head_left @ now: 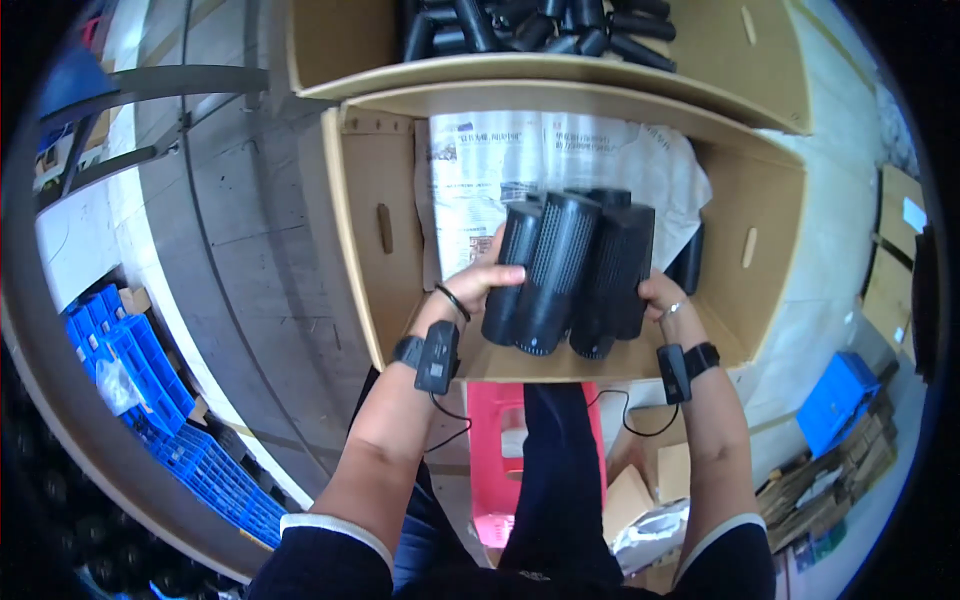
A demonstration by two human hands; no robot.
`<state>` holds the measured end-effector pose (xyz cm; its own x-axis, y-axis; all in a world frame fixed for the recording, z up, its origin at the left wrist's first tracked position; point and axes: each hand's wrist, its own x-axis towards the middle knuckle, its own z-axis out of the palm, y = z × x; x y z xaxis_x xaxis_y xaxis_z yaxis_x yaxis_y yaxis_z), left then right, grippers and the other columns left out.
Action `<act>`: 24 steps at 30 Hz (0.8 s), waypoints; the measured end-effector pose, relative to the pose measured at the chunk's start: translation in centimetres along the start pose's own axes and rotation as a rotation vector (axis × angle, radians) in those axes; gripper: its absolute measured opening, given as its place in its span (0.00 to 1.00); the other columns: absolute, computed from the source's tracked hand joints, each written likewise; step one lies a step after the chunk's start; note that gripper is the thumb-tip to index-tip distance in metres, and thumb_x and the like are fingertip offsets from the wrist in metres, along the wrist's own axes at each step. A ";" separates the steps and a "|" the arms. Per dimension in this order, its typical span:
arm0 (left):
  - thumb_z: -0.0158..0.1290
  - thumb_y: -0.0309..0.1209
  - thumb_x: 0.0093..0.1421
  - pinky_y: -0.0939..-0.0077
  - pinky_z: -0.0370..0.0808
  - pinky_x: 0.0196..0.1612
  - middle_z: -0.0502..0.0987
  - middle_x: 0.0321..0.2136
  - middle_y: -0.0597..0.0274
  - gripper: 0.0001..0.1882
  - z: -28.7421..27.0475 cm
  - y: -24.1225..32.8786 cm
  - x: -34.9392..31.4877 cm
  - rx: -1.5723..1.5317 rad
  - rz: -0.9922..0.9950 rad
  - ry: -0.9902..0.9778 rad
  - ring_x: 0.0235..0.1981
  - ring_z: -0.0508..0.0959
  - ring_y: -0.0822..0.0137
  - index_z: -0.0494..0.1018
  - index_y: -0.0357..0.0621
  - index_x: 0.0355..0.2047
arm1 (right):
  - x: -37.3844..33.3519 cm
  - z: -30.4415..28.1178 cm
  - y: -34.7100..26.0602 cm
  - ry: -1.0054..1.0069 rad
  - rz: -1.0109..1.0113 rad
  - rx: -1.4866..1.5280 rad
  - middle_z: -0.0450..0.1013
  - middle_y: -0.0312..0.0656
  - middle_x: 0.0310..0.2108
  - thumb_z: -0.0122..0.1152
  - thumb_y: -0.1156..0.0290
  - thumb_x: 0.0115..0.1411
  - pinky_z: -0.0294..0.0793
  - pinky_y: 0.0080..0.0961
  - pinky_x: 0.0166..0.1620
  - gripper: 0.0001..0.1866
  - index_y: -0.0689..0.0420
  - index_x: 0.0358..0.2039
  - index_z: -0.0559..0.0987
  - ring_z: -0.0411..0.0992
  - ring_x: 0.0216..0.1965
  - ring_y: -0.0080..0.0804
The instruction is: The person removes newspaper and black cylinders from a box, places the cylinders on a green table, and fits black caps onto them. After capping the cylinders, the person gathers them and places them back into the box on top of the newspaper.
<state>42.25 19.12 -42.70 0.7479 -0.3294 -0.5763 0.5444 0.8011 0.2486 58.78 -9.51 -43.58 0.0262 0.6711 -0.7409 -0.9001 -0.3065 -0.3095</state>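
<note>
Here's the left hand (485, 278) and right hand (660, 292), clamped on opposite sides of a bundle of black, perforated cylinders (560, 260), likely because inward pressure keeps them together! It's over the near half of an open tan cardboard box (776, 250); white printed paper sheets (610, 150) toward the far edge probably give protection.

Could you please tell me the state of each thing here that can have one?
Black textured cylinders: clustered between both hands.
Left hand: gripping their left side.
Right hand: gripping their right side.
Near brown rectangular cardboard-like box: open, paper-lined.
White printed paper sheet: spread out, creased.
Far brown cardboard-like box: open, holding jumbled black cylinders.
</note>
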 end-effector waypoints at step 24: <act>0.64 0.33 0.49 0.67 0.77 0.47 0.74 0.46 0.55 0.36 32.0 -6.4 -39.1 -0.248 0.438 0.026 0.44 0.78 0.62 0.62 0.35 0.56 | -33.3 35.1 -5.5 -0.324 0.096 -0.217 0.71 0.42 0.50 0.77 0.64 0.36 0.69 0.30 0.55 0.45 0.63 0.56 0.66 0.70 0.50 0.33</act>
<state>21.72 10.90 3.15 0.8744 0.0741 -0.4796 0.0731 0.9569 0.2810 47.64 -6.51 3.73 -0.2232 0.7999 -0.5571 -0.7779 -0.4906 -0.3927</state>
